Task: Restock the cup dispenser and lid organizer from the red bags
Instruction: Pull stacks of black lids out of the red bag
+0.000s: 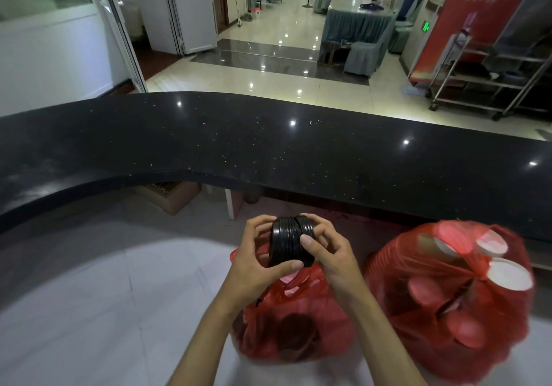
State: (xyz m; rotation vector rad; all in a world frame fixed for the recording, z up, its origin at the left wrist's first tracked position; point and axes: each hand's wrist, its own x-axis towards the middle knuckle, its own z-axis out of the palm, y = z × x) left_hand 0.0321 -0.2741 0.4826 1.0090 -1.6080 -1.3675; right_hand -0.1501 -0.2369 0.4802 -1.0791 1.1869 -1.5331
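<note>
A stack of black lids (291,240) lies sideways between both hands, above an open red bag (294,326) that holds more dark lids. My left hand (254,261) grips the stack's left end, thumb underneath. My right hand (328,251) grips the right end, thumb across the front. To the right stands a second red bag (451,299), tied at the top and full of paper cups with white insides. No cup dispenser or lid organizer is in view.
Both bags sit on a pale worktop (89,311). Behind it a raised black stone counter (268,149) curves across the view. Beyond lie a shiny tiled hall, draped tables (355,21), a metal trolley (493,77) and a red banner (484,3).
</note>
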